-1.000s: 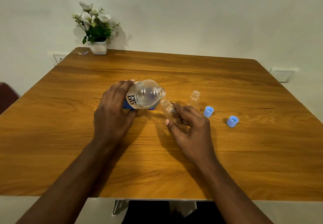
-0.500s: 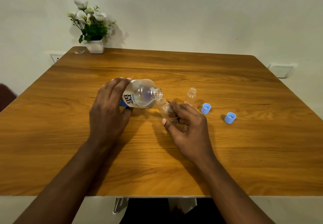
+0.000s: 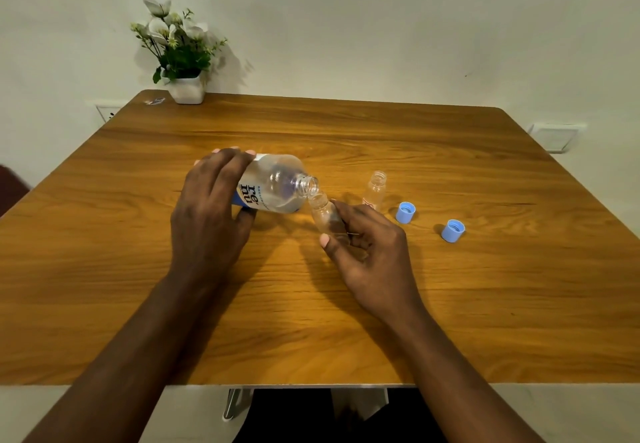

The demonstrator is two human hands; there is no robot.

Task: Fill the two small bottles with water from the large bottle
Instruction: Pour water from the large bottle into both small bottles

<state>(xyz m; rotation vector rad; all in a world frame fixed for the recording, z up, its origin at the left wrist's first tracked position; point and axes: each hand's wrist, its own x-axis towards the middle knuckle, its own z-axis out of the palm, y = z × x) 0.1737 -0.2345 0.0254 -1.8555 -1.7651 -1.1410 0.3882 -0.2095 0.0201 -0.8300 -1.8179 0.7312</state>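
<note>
You are pouring into the first small bottle.

Your left hand [image 3: 211,214] wraps the large bottle [image 3: 277,184], tipped nearly flat, its mouth just over the small bottle [image 3: 323,212] pinched in your right hand [image 3: 367,245]. The second small bottle [image 3: 375,190] stands just right of it, uncapped; two blue caps [image 3: 405,212] lie farther right. I cannot tell whether water flows yet. Next, tip slowly and keep the mouths lined up.

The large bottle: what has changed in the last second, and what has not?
The large bottle tipped a little further in the left hand, its mouth closing onto the small bottle held by the right hand. Nothing was let go. The second small bottle and both caps stayed put.
</note>
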